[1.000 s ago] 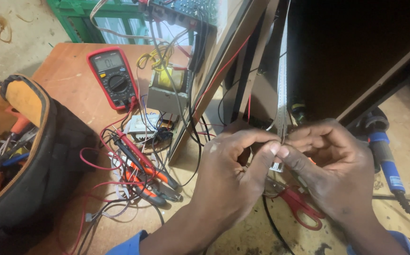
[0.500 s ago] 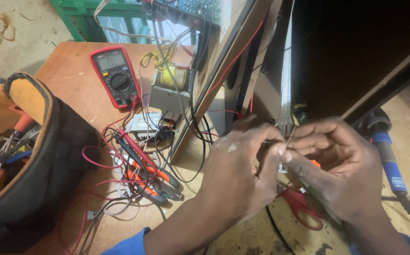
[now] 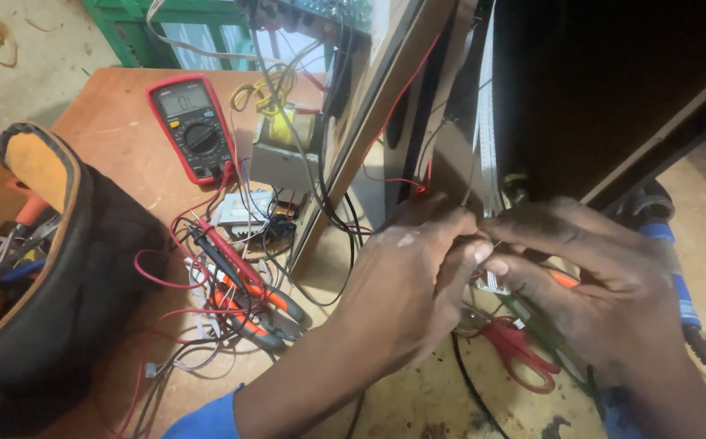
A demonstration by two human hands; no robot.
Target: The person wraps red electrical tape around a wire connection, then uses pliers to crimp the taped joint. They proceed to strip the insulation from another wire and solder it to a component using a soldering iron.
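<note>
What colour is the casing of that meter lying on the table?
Red, around a dark face and dial: the multimeter shows best in the head view, its only view.

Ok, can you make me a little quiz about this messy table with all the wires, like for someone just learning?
1. True or false: the multimeter lies between the two hands.
2. Which tool lies on the table just under the right hand?
A. red-handled scissors
B. a hammer
C. a paintbrush
3. Fill in: the left hand and the right hand meet fingertip to fingertip at a thin ____ running up toward the panel.

Key:
1. False; it lies far to the left, near the tool bag.
2. A
3. wire
</note>
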